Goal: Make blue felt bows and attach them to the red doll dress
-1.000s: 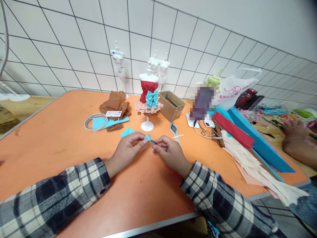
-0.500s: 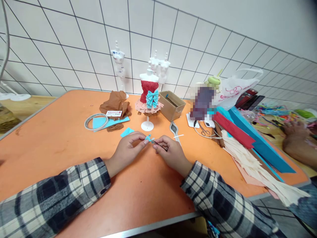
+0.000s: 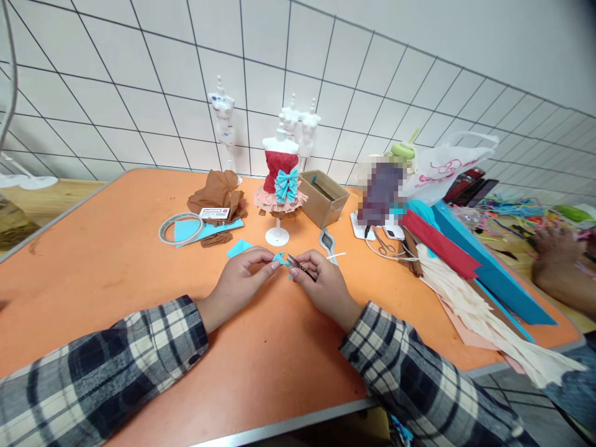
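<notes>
Between the thumb and fingers of my left hand (image 3: 246, 273) is a small scrap of light-blue crepe paper (image 3: 279, 258). My right hand (image 3: 323, 282) is closed around dark thread snips (image 3: 298, 266), their pointed blades aimed left, close to the paper. A tiny blue bit lies just below the blades. Behind my hands stands a white mini mannequin (image 3: 278, 146) on a round base, in a red bodice with a blue bow (image 3: 287, 186) and a pink ruffled skirt (image 3: 265, 200). Another blue paper piece (image 3: 239, 248) rests on the table behind my left hand.
To the left are a tape roll (image 3: 162, 231), brown crepe paper (image 3: 214, 187) and a small white box (image 3: 215, 215). A cardboard box (image 3: 325, 208) stands right of the mannequin. Farther right lie scissors (image 3: 384, 243), a cable and paper strips (image 3: 465, 298). Another person's hand (image 3: 556, 248) is at the far right.
The snips' blades have come away from the blue paper and now show apart from it, pointing up-left. A small blue bit has appeared below them. Both hands stay nearly in place.
</notes>
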`<act>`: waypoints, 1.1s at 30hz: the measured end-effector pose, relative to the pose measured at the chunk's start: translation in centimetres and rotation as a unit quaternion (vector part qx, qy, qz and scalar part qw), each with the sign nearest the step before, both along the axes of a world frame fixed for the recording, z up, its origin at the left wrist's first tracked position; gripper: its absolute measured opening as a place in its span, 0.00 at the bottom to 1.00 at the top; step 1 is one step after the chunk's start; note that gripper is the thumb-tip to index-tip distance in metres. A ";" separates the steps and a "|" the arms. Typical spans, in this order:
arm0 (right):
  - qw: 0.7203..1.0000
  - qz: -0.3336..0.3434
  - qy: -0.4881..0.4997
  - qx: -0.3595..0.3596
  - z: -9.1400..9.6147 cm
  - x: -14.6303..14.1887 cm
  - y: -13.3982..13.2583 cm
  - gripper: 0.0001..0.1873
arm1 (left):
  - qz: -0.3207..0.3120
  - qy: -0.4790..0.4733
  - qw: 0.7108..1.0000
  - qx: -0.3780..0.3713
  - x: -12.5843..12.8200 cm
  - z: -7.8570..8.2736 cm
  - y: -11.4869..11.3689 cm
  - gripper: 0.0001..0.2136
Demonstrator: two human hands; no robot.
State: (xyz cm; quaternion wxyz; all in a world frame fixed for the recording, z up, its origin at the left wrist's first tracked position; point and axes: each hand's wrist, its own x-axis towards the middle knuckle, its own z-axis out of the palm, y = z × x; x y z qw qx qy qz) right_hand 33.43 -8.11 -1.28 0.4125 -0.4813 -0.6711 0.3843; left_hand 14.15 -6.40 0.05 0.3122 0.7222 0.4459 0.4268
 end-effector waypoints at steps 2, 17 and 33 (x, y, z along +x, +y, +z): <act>1.000 -0.016 -0.011 0.010 0.0 0.5 0.5 0.11 | 0.007 0.006 1.000 -0.006 0.0 0.0 0.0 0.10; 0.957 0.032 -0.268 0.103 -1.2 2.2 2.8 0.14 | 0.024 -0.078 0.993 -0.087 -0.7 -0.3 0.6 0.14; 0.951 0.094 -0.257 0.141 -0.7 3.8 3.6 0.12 | 0.024 -0.083 0.991 -0.101 -0.6 -0.5 0.9 0.15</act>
